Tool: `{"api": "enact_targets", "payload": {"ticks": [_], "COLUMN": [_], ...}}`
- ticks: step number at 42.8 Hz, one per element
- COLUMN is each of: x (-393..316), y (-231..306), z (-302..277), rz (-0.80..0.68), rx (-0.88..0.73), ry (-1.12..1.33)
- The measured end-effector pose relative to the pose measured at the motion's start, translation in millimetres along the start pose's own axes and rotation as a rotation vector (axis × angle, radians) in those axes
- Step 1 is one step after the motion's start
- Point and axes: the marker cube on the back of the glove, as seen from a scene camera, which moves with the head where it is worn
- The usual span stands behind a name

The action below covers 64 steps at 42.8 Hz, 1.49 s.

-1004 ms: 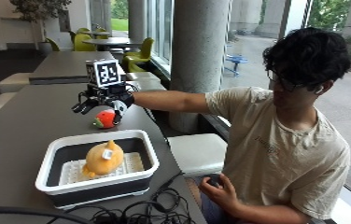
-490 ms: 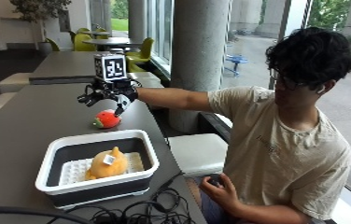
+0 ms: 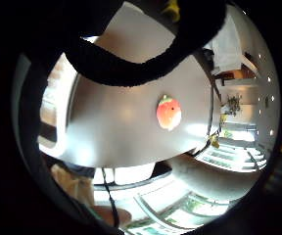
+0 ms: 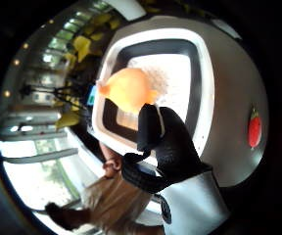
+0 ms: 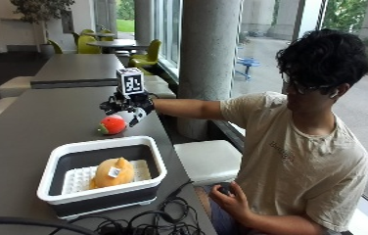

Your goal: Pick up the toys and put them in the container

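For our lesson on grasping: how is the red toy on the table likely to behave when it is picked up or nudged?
The red toy looks rounded, so it may roll on the smooth grey table if nudged. It looks plush, so probably soft and light. The gloved right hand hovers above it, holding nothing.

Grey table (image 5: 34, 127), white container (image 5: 148, 161), red toy (image 5: 112, 125), black cables (image 5: 151, 223)

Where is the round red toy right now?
In the outside view, the round red toy lies on the grey table, beyond the white container, beneath the gloved right hand.
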Motion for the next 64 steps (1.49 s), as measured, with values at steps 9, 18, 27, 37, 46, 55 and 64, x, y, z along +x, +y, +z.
{"api": "enact_targets", "payload": {"ticks": [9,18,27,37,46,55,64], "x": [60.2,95.6,65.8,60.2,60.3,61.3,62.9], "y": [70.0,120.2,122.8,129.9,129.2,134.9,142.0], "z": [40.8,81.6,87.1,85.2,85.5,83.6,75.8], "rz": [0.084,0.122,0.103,0.183,0.139,0.131,0.157], "rx": [-0.006,-0.035,-0.037,-0.042,-0.029,-0.036,-0.019], "ry": [0.010,0.052,0.039,0.034,0.046,0.053,0.044]}}
